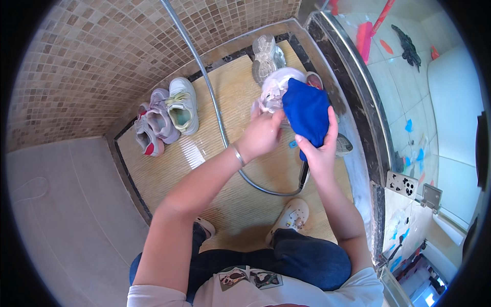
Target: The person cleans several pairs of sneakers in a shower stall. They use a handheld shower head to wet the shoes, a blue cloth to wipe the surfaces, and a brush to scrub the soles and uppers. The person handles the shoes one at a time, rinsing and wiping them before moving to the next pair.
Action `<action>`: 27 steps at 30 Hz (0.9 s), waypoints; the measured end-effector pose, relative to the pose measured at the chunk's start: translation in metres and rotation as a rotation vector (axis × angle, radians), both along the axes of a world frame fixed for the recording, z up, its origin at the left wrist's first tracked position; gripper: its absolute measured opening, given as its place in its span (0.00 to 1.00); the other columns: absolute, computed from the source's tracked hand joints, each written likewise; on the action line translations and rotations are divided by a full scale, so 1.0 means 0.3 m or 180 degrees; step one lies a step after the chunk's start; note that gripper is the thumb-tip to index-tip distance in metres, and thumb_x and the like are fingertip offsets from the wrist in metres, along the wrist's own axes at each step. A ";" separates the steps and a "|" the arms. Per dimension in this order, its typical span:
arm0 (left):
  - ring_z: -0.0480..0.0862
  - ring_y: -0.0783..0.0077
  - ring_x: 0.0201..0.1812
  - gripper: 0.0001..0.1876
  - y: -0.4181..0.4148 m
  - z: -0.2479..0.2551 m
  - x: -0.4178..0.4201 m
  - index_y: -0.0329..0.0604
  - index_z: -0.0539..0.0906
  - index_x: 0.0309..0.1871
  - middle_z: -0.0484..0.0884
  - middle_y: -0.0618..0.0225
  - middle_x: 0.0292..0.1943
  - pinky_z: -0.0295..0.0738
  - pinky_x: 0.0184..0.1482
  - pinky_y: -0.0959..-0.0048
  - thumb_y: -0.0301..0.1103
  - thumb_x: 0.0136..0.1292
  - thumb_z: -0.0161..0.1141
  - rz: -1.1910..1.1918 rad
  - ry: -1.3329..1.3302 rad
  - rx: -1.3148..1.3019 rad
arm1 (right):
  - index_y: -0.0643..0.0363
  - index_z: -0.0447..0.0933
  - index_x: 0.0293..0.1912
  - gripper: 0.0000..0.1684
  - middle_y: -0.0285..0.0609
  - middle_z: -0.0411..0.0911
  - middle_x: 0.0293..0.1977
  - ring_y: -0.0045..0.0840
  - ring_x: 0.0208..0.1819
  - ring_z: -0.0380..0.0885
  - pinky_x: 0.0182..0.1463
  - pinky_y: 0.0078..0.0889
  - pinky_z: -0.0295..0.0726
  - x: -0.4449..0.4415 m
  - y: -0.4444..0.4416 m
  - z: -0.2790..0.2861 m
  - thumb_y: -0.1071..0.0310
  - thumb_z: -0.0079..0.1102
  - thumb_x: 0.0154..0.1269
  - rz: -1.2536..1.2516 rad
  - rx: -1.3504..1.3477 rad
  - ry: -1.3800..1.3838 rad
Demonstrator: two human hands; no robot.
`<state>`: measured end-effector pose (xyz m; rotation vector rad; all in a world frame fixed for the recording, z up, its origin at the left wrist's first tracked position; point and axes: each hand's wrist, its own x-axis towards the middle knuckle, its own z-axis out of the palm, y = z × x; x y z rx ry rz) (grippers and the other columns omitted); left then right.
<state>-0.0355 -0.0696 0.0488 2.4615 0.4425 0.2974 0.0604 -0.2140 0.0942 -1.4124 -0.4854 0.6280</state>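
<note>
My right hand (pixel 320 144) grips a blue cloth cover (pixel 307 109). The black handle (pixel 304 170) of a shower hose runs up into its lower end, and whatever the cloth covers is hidden. To the left, my left hand (pixel 262 134) has its fingers curled beside a pale pink-white shoe (pixel 276 90); the fingertips are partly hidden, so whether they hold it is unclear. The blue cloth overlaps that shoe's right side. Behind it rests a shoe with a clear sole (pixel 264 57) turned outward. A reddish shoe (pixel 314 80) and a grey sole (pixel 344 145) show past the cloth.
A metal shower hose (pixel 209 82) loops across the ribbed tan floor (pixel 230 184). By the tiled wall stand a white sneaker (pixel 188 92), a lilac sneaker (pixel 163 117) and a white-and-red sneaker (pixel 147 140). A dark raised curb (pixel 355 76) borders the right, with a phone (pixel 401 185) nearby.
</note>
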 end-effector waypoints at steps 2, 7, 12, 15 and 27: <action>0.83 0.55 0.49 0.19 0.042 0.034 -0.047 0.45 0.73 0.50 0.83 0.58 0.43 0.64 0.63 0.51 0.26 0.54 0.63 -0.0214 -0.0114 0.0344 | 0.56 0.47 0.74 0.54 0.50 0.59 0.67 0.32 0.65 0.67 0.66 0.36 0.70 0.023 0.031 0.013 0.79 0.69 0.54 -0.0045 0.0042 0.0038; 0.83 0.64 0.47 0.10 0.113 0.150 -0.138 0.46 0.74 0.43 0.83 0.64 0.42 0.67 0.59 0.57 0.30 0.61 0.62 -0.0164 -0.0030 -0.0342 | 0.55 0.47 0.74 0.53 0.49 0.60 0.67 0.31 0.64 0.68 0.65 0.34 0.72 -0.013 0.106 0.056 0.82 0.67 0.55 0.0172 0.0206 0.0042; 0.82 0.71 0.44 0.02 0.222 0.083 -0.131 0.47 0.75 0.41 0.81 0.71 0.40 0.74 0.48 0.70 0.31 0.71 0.53 0.1209 -0.0654 -0.4215 | 0.54 0.48 0.74 0.53 0.48 0.60 0.67 0.31 0.65 0.67 0.66 0.35 0.71 -0.062 0.165 0.103 0.82 0.66 0.55 0.0459 0.0096 0.0086; 0.82 0.67 0.47 0.09 0.279 0.039 -0.128 0.46 0.77 0.47 0.83 0.68 0.44 0.76 0.53 0.66 0.38 0.74 0.49 0.1729 -0.1302 -0.5516 | 0.54 0.49 0.74 0.53 0.49 0.60 0.68 0.32 0.67 0.65 0.68 0.36 0.68 -0.082 0.220 0.138 0.82 0.66 0.54 0.0579 0.0137 0.0056; 0.86 0.71 0.39 0.12 0.383 -0.123 -0.075 0.39 0.82 0.47 0.86 0.63 0.41 0.82 0.47 0.72 0.37 0.69 0.55 0.0292 -0.0218 -0.6909 | 0.57 0.50 0.73 0.55 0.50 0.62 0.66 0.33 0.65 0.68 0.67 0.35 0.69 -0.025 0.339 0.316 0.75 0.71 0.50 0.0797 -0.0880 -0.0588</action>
